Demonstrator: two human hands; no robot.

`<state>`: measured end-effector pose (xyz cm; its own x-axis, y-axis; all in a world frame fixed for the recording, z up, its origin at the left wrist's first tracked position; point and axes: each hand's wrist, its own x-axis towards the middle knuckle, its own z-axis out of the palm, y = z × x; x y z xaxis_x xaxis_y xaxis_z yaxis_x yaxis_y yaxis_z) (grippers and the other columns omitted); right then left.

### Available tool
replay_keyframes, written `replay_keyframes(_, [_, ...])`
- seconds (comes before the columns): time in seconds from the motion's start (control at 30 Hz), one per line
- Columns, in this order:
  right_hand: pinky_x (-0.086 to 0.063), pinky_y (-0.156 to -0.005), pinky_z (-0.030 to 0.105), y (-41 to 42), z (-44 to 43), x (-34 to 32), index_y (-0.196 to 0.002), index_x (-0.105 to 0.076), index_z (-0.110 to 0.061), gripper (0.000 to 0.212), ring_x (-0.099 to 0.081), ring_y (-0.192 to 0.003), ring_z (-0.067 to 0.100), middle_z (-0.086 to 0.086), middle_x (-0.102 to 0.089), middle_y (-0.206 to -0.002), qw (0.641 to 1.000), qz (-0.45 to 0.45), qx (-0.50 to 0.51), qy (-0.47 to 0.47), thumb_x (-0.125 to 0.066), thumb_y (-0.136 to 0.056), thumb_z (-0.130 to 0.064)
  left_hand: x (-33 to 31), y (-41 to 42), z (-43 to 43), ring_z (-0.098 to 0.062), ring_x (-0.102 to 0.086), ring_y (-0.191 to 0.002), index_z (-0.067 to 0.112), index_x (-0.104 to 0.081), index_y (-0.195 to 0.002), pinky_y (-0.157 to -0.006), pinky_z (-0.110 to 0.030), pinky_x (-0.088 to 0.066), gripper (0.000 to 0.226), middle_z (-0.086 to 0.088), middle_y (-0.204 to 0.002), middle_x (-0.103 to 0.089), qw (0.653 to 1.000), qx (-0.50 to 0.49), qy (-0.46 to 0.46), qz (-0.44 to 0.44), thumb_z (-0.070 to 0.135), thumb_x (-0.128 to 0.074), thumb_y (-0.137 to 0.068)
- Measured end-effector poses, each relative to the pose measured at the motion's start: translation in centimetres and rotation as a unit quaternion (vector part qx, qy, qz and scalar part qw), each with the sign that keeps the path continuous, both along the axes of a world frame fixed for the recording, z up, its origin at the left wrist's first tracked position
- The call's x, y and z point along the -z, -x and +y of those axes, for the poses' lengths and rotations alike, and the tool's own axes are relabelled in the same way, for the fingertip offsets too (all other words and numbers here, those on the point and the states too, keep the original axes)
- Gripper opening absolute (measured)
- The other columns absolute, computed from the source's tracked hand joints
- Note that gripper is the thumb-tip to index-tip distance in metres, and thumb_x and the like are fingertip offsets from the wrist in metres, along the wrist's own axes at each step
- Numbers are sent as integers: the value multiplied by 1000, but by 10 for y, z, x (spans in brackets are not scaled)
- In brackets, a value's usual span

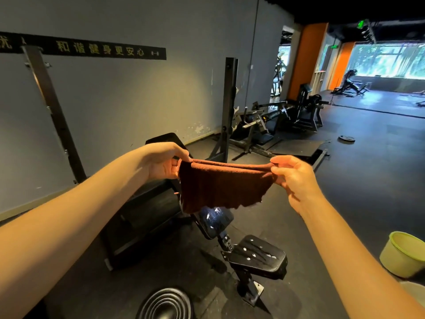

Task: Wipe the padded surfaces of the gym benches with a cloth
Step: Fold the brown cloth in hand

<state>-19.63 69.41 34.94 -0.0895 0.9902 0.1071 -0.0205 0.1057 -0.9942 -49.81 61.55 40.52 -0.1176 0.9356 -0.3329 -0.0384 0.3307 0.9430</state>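
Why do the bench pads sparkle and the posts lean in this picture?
Head view: the flecks on the seat pad and backrest look like light glare, perhaps on damp vinyl; the wide-angle lens tilts the left post; the far windows are overexposed; the cloth is sharp.

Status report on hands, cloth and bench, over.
Left hand and right hand pinch brown cloth by top corners. Seat pad below, untouched. Path clear.

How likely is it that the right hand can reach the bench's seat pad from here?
Probably yes. The right hand pinches one corner of the brown cloth, the left hand the other; the seat pad lies below with only open air between.
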Motion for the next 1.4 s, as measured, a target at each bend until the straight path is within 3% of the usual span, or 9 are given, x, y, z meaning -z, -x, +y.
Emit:
replay_keyframes(0.23, [-57, -72, 17, 20, 13, -22, -98, -73, -14, 27, -68, -90, 13, 4, -71, -98, 984, -151, 11, -90, -73, -83, 8, 2, 36, 43, -22, -68, -94, 6, -75, -99, -82, -36, -50, 26, -8, -91, -74, 964, 201, -3, 172, 13, -84, -75])
replay_keyframes(0.5, [-53, -73, 22, 43, 17, -43, -99, -70, -20, 30, -68, -81, 12, 2, -70, -91, 935, -336, 18, -112, -71, -86, 7, -10, 65, 75, -12, -66, -74, 14, -76, -83, -64, -24, -49, 13, 7, -65, -72, 892, 190, -82, 403, 20, -87, -79])
replay_keyframes(0.73, [-60, -76, 35, 33, 9, -70, -79, -76, -12, 27, -74, -77, 21, 7, -75, -78, 946, -308, -34, -92, -67, -84, 13, -20, 93, 78, -13, -66, -69, 11, -69, -68, -65, -22, -53, 19, -9, -74, -69, 906, 290, -134, 278, 16, -83, -80])
replay_keyframes(0.9, [-49, -61, 32, 57, 19, -50, -62, -47, -4, 27, -56, -61, 20, 18, -55, -71, 991, -100, -86, 21, -39, -76, 17, 8, 111, 91, -24, -72, -97, -5, -72, -102, -86, -32, -55, 26, -14, -107, -75, 930, 286, -154, 170, 15, -75, -87])
replay_keyframes(0.97, [-44, -52, 28, 74, 29, -11, -63, -39, -13, 27, -42, -59, 21, 8, -38, -64, 986, -55, -79, 140, -36, -75, 12, 48, 112, 102, -22, -68, -83, 2, -74, -96, -74, -29, -53, 19, -7, -89, -74, 957, 221, -114, 149, 18, -76, -86])
replay_keyframes(1.07, [-54, -73, 41, 91, 44, 51, -70, -58, -12, 24, -56, -63, 25, 8, -54, -71, 972, -85, 22, 219, -46, -77, 8, 115, 113, 108, -20, -56, -68, 13, -75, -72, -60, -25, -44, 18, -7, -69, -62, 979, 111, -51, 164, 15, -75, -90])
replay_keyframes(1.27, [-46, -58, 39, 118, 34, 85, -76, -67, -3, 16, -48, -65, 26, 13, -53, -71, 972, -95, 135, 169, -55, -66, -4, 168, 104, 89, -21, -62, -59, 14, -80, -76, -62, -35, -48, 25, -6, -58, -66, 950, -10, -96, 297, 27, -70, -95])
replay_keyframes(1.33, [-53, -58, 43, 125, 28, 79, -82, -67, 6, 14, -55, -61, 34, 12, -63, -71, 974, -125, 136, 131, -59, -75, -2, 164, 92, 79, -22, -69, -64, 21, -81, -78, -64, -36, -56, 20, -2, -61, -70, 956, -40, -94, 275, 28, -72, -94])
replay_keyframes(1.4, [-60, -65, 53, 137, 20, 73, -78, -76, -8, 9, -68, -69, 41, 11, -73, -71, 976, -150, 128, 90, -69, -81, -2, 156, 76, 69, -23, -71, -69, 15, -81, -80, -59, -33, -59, 14, -8, -71, -73, 980, -45, -76, 181, 18, -74, -92])
